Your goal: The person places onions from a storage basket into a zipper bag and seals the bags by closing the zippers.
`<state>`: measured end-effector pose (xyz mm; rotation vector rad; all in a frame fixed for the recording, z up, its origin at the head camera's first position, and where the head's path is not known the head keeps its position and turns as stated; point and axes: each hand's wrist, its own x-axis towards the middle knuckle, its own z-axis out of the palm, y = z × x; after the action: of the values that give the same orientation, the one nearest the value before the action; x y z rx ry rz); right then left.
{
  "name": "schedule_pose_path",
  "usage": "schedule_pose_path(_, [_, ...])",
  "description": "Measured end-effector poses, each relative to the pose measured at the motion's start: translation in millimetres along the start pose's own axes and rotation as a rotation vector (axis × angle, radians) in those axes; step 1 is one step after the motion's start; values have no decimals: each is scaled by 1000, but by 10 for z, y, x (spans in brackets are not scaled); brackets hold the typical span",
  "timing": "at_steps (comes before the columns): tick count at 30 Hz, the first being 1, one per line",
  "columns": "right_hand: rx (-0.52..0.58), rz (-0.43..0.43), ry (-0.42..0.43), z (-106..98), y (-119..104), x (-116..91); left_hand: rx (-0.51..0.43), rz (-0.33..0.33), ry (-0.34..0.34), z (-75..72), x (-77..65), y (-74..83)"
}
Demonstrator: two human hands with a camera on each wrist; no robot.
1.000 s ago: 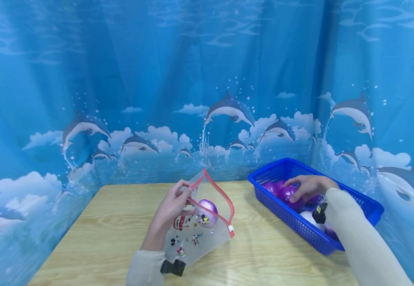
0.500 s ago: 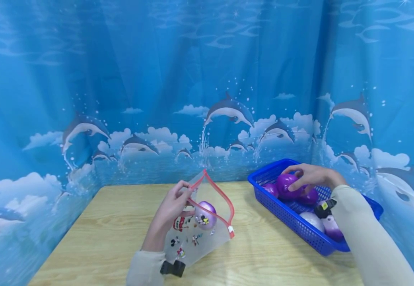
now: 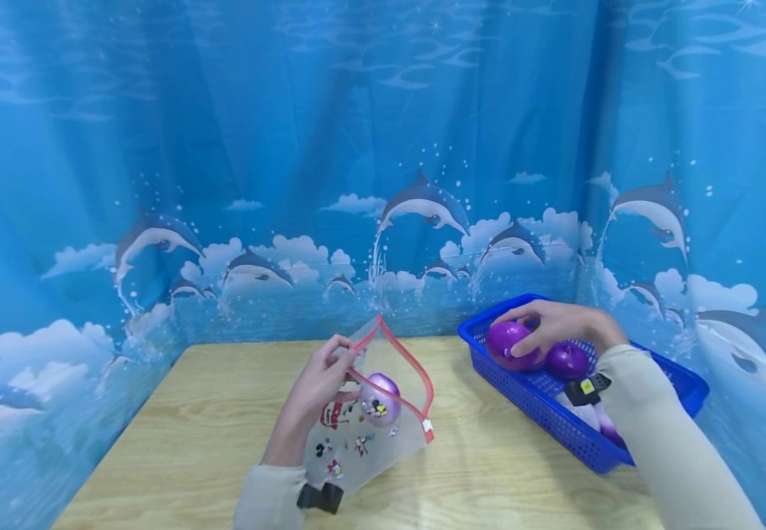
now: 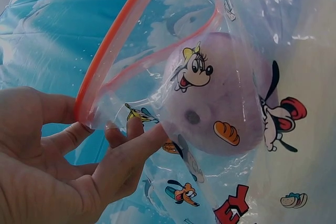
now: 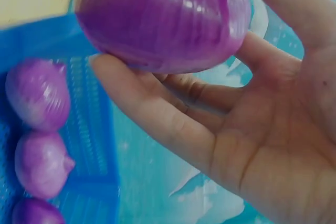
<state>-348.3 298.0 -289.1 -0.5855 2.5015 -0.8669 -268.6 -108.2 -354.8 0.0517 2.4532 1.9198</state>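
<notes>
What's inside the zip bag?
One purple onion, seen through the clear film of the zip bag. Cartoon prints hide patches of it; whatever the left hand covers can't be seen.

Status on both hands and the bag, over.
Left hand holding bag, mouth open, lilac onion inside. Right hand gripping purple onion over basket. Basket rim between that onion and bag.

The place looks like a curtained-off booth, though what building holds it cannot be told: blue cloth printed with leaping dolphins and clouds hangs left, right and far around a wood-grain table.
</notes>
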Motion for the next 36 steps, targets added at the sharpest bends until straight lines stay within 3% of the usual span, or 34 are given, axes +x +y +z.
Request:
schedule_pose_path(6, [-86,-27,31,99,-198,22,3,2,-3,13,-7,8])
schedule_pose_path(12, [-23,-40,-4,191,-357,48,2,1,-5,19,-6,9])
schedule_pose_path(36, [-78,-163,-44,420,-786,231,10,-4,-6,39,-6,11])
